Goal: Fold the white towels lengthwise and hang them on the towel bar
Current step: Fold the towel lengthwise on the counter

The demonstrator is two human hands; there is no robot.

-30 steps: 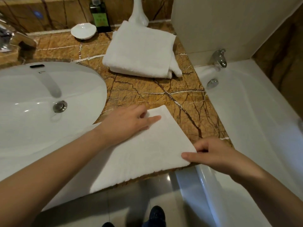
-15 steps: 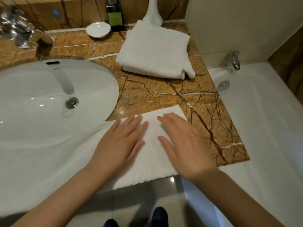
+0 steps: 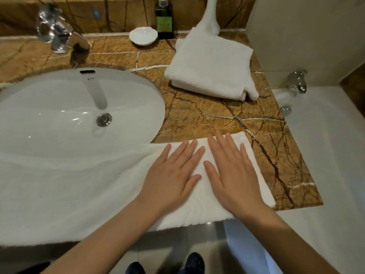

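Head view: my left hand [image 3: 173,178] and right hand [image 3: 231,175] press flat, fingers straight, on the folded white towel [image 3: 254,175] at the counter's [image 3: 207,115] 6 o'clock edge, another folded towel [image 3: 209,66] at 12.

Before me, the marble tabletop [image 3: 207,115] carries a folded towel stack [image 3: 209,66], white dish [image 3: 143,36], green bottle [image 3: 164,22] — and a flat towel [image 3: 193,214] in front.

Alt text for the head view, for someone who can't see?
The left hand and right hand press flat, fingers straight, on a white towel laid along the front of the marble counter and over the sink rim. A folded towel lies behind it, beside a white dish and dark bottle.
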